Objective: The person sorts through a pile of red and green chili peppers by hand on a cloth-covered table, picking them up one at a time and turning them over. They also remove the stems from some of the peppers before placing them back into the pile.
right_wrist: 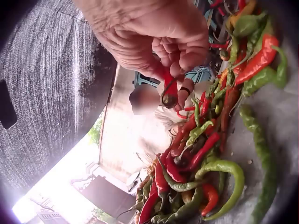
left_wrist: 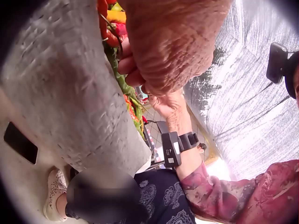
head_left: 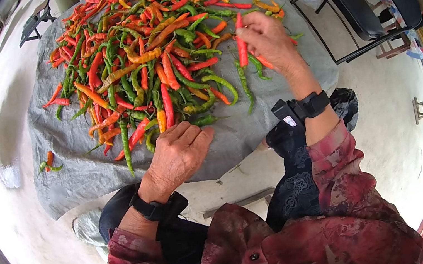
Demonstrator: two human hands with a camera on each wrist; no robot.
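Observation:
My right hand (head_left: 268, 41) pinches a long red chili pepper (head_left: 241, 42) between thumb and fingers, raised over the right side of the heap. In the right wrist view, the stem end of that red pepper (right_wrist: 169, 95) pokes out below the fingertips. My left hand (head_left: 178, 152) rests at the near edge of the pile, its back turned up and its fingers bent toward the chili peppers (head_left: 123, 63). A red pepper (head_left: 168, 105) and an orange one (head_left: 162, 119) lie right at its fingertips. Whether those fingers grip one I cannot tell.
A grey cloth (head_left: 68, 151) lies under the heap of red, orange and green peppers. Several green peppers (head_left: 245, 86) lie apart at the right, and a small cluster (head_left: 49, 162) at the far left. A black chair (head_left: 348, 6) stands to the right, with a stool (head_left: 422, 109) beyond.

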